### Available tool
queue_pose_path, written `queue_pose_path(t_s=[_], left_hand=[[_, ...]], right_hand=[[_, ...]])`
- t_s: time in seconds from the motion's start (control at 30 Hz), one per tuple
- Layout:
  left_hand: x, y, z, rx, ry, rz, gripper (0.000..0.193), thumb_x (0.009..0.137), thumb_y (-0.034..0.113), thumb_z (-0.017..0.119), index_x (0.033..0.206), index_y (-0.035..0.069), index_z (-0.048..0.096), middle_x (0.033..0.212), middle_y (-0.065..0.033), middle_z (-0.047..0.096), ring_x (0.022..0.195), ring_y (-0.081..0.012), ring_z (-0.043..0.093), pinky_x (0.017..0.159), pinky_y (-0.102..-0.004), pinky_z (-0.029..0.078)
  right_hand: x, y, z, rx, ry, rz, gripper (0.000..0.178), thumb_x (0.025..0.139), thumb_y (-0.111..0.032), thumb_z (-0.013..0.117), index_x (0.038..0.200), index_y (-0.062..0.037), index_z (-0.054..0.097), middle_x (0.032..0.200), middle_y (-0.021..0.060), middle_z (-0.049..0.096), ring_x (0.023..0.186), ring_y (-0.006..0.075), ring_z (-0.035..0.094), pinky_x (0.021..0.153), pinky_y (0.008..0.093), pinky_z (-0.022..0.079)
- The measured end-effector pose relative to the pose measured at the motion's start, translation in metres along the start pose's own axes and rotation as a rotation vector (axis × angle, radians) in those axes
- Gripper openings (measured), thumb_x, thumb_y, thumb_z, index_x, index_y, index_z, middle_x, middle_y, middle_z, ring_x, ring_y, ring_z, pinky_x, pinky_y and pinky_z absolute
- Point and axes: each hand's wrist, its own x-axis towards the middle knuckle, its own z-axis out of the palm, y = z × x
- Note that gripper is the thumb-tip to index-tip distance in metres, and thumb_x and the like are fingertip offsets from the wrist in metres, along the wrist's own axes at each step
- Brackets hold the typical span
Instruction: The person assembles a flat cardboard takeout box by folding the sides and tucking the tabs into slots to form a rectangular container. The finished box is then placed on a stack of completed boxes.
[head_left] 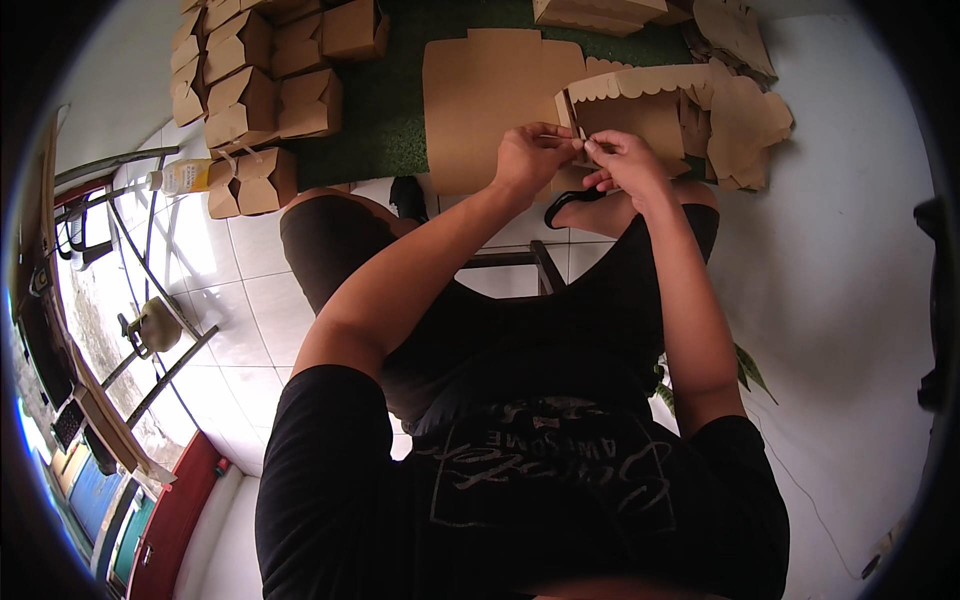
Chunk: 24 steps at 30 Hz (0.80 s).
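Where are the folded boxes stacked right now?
In the head view, the folded boxes sit at upper left on the green mat, left of the flat cardboard sheet.

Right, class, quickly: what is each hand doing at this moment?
Left hand: closed, pinching an edge of the brown cardboard box.
Right hand: closed, pinching the same box edge.

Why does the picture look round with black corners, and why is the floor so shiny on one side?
Head view: a fisheye lens bends straight lines and leaves dark corners. Daylight from the left glares off the white floor tiles. The left hand and right hand, pinching the brown cardboard box, look sharp; the dark shirt shows little detail.
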Motion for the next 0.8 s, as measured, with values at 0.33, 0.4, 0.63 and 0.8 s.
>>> queue_pose_path(t_s=[0.33,0.4,0.63,0.8], left_hand=[[0.003,0.001,-0.001,-0.045,0.0,-0.045,0.025,0.097,0.011,0.09,0.115,-0.004,0.081,0.103,-0.0102,0.084,0.092,-0.0146,0.08,0.084,-0.029,0.067],[0.004,0.002,0.0,-0.092,0.016,-0.063,0.024,0.098,0.011,0.089,0.116,-0.004,0.082,0.103,-0.0098,0.084,0.093,-0.0149,0.08,0.084,-0.0288,0.067],[0.003,-0.001,-0.002,0.04,0.012,0.008,0.024,0.098,0.01,0.089,0.117,-0.003,0.083,0.105,-0.01,0.084,0.094,-0.015,0.08,0.086,-0.0299,0.066],[0.003,-0.002,-0.003,0.079,0.048,0.005,0.022,0.096,0.015,0.091,0.109,-0.002,0.086,0.098,-0.008,0.086,0.09,-0.0131,0.08,0.081,-0.0291,0.064]], right_hand=[[0.013,0.009,0.001,-0.039,0.033,-0.11,0.038,0.113,-0.019,0.068,0.139,0.0084,0.068,0.118,0.0155,0.079,0.071,0.0184,0.081,0.057,0.0266,0.055],[0.014,0.01,0.002,-0.049,0.041,-0.121,0.038,0.111,-0.018,0.07,0.138,0.0099,0.067,0.119,0.0162,0.079,0.07,0.0182,0.08,0.057,0.0266,0.055],[0.013,0.007,0.004,-0.033,0.028,-0.123,0.04,0.109,-0.018,0.073,0.136,0.0106,0.068,0.115,0.016,0.081,0.068,0.0171,0.079,0.056,0.0265,0.054],[0.017,0.008,0.006,-0.054,0.032,-0.097,0.038,0.108,-0.017,0.073,0.135,0.0099,0.069,0.111,0.0148,0.082,0.068,0.0165,0.079,0.055,0.0269,0.054]])
